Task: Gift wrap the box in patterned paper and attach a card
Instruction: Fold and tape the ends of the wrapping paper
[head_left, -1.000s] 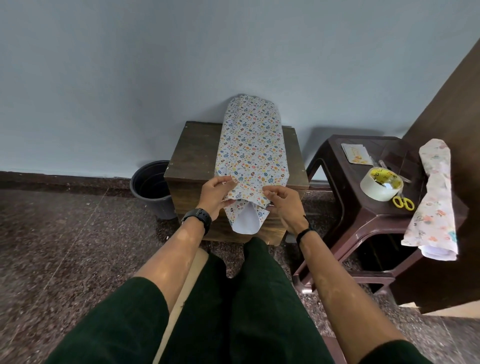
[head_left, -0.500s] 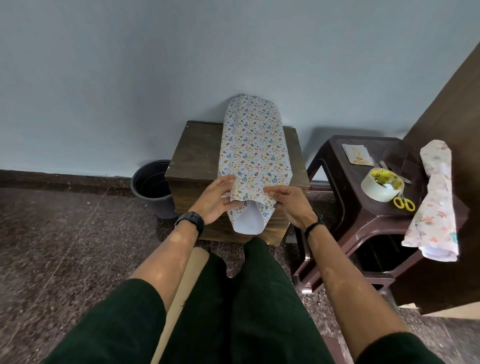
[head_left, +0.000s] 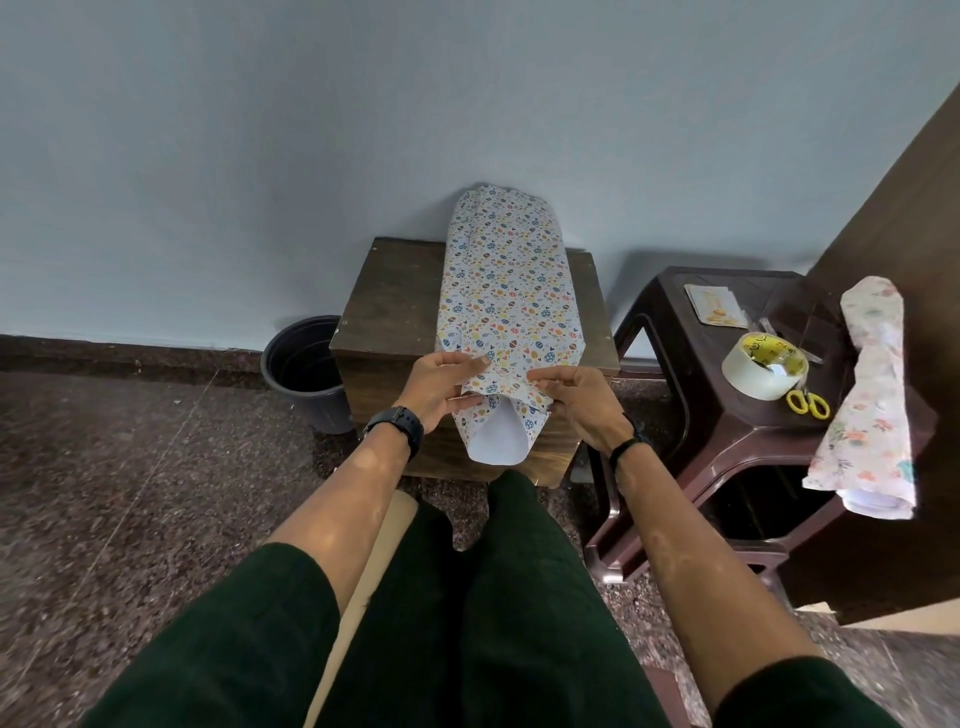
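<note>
In the head view, the patterned paper (head_left: 506, 291) is lying wrapped lengthwise around the box, which is hidden inside it, on the small wooden table (head_left: 387, 296) against the wall, so the near end is overhanging the edge toward the person, where both hands can reach it. The left hand (head_left: 441, 387) is pressing its fingers flat against the left side of that near end, seemingly pushing the side flap inward. The right hand (head_left: 574, 395) is pinching the paper's folded edge between thumb and fingers, apparently creasing the opposite flap. Below them the white underside of the bottom flap (head_left: 496, 436) is hanging loose, not yet folded up; the far end is also looking unsealed. On the brown plastic stool (head_left: 691, 415) to the right, the tape roll (head_left: 763, 366), yellow scissors (head_left: 808, 402) and the card (head_left: 714, 304) are waiting within reach, likely for sealing and finishing. A spare roll of floral paper (head_left: 867, 410) is leaning beside them
</note>
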